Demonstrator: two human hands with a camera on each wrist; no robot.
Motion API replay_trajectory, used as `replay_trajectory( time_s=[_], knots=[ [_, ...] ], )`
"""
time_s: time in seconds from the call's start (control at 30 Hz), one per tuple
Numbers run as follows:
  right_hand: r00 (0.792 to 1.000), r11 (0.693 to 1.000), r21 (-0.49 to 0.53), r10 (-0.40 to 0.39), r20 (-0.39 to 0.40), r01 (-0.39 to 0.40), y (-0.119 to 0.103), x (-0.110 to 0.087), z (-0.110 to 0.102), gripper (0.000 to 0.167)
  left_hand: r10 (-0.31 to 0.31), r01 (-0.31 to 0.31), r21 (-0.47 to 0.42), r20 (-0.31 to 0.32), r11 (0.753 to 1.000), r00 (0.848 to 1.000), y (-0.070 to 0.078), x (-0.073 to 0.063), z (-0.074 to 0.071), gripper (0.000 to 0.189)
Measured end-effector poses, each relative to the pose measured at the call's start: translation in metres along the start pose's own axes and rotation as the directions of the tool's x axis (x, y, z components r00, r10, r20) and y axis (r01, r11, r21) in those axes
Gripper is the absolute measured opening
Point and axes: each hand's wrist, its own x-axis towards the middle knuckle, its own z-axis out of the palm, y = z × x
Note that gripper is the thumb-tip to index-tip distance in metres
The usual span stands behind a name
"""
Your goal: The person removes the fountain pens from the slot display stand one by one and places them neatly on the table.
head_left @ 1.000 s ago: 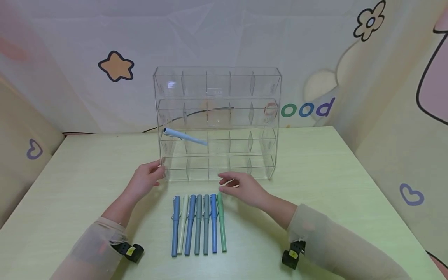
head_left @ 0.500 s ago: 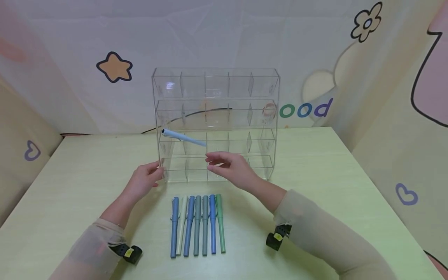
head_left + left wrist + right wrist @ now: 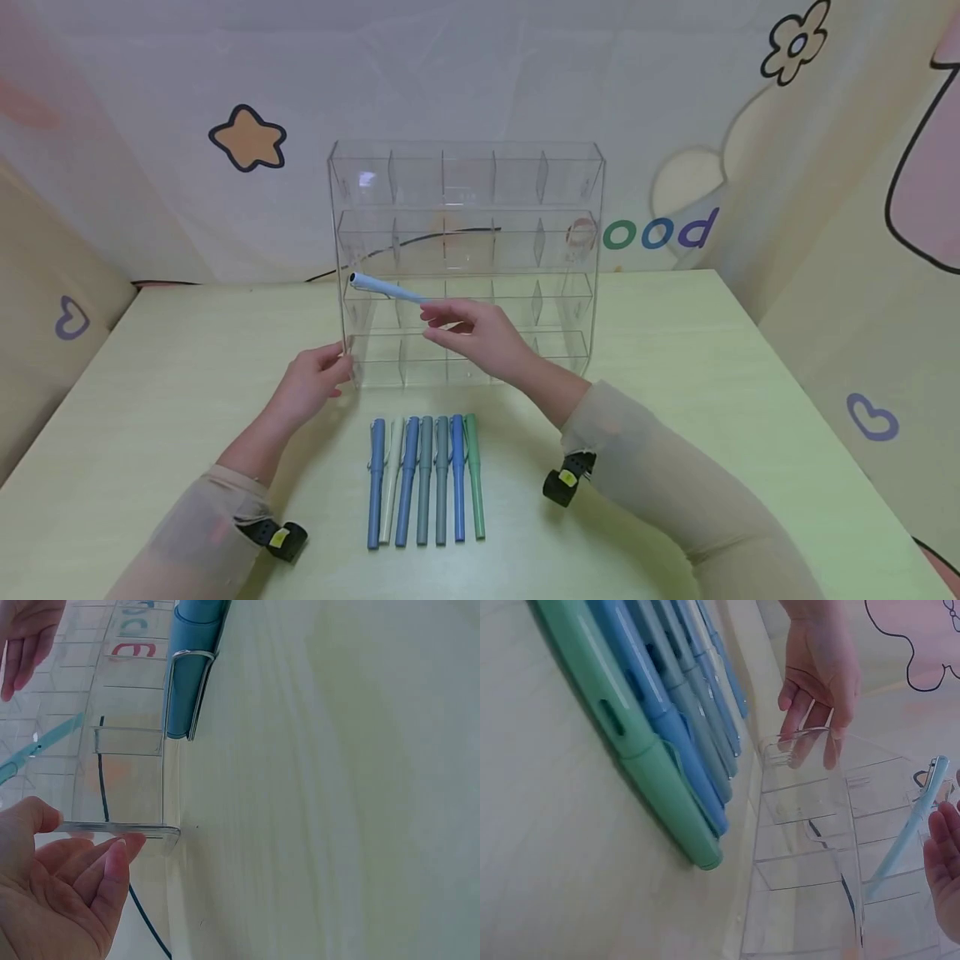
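A clear acrylic rack with rows of compartments stands upright on the table. My left hand grips its lower left side panel; in the left wrist view the thumb lies on one face and the fingers on the other. Across the left compartments of the third row slants a light blue pen, capped end up to the left. Just at its lower right end is my right hand, fingers loosely bent and holding nothing; the left wrist view shows this hand apart from the pen.
In front of the rack, several capped pens lie side by side, among them a green pen, a pale pen and a dark blue pen. A printed cloth backdrop hangs behind the table.
My right hand has risen from beside the tops of the lying pens, moving left and up to the slanted pen's lower end. The left hand, rack and pens stay put.
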Motion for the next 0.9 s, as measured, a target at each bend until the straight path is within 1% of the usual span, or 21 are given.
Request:
replay_trajectory(
  time_s=[0.1,0.2,0.27,0.37,0.47,0.7,0.9],
  knots=[
    [1.0,1.0,-0.003,-0.011,-0.005,0.011,-0.003,0.009,0.0,0.037,0.006,-0.006,0.0,0.003,1.0,1.0,0.0,0.001,0.0,0.051],
    [0.999,0.999,-0.02,-0.044,-0.008,0.044,-0.006,0.017,0.001,0.041,0.007,-0.007,0.002,0.001,1.0,1.0,0.0,0.0,-0.001,0.051],
    [0.998,0.997,-0.046,-0.065,-0.018,0.064,-0.008,0.022,0.001,0.042,0.004,-0.004,0.004,0.0,1.0,1.0,0.0,-0.001,-0.001,0.05],
    [0.995,0.993,-0.082,-0.089,-0.043,0.085,-0.012,0.028,0.001,0.041,0.014,-0.014,0.005,0.001,1.0,1.0,0.0,-0.001,-0.001,0.051],
    [0.995,0.99,-0.119,-0.087,-0.052,0.081,-0.013,0.032,0.001,0.041,0.015,-0.015,0.005,0.008,1.0,1.0,0.0,-0.001,-0.001,0.052],
    [0.995,0.984,-0.167,-0.075,-0.059,0.064,-0.012,0.041,0.006,0.042,0.016,-0.016,0.009,0.006,1.0,1.0,-0.001,0.0,-0.001,0.054],
    [0.999,0.974,-0.222,-0.046,-0.021,0.04,-0.011,0.051,0.011,0.043,0.009,-0.01,0.013,0.004,1.0,1.0,-0.001,0.0,-0.001,0.053]
  ],
)
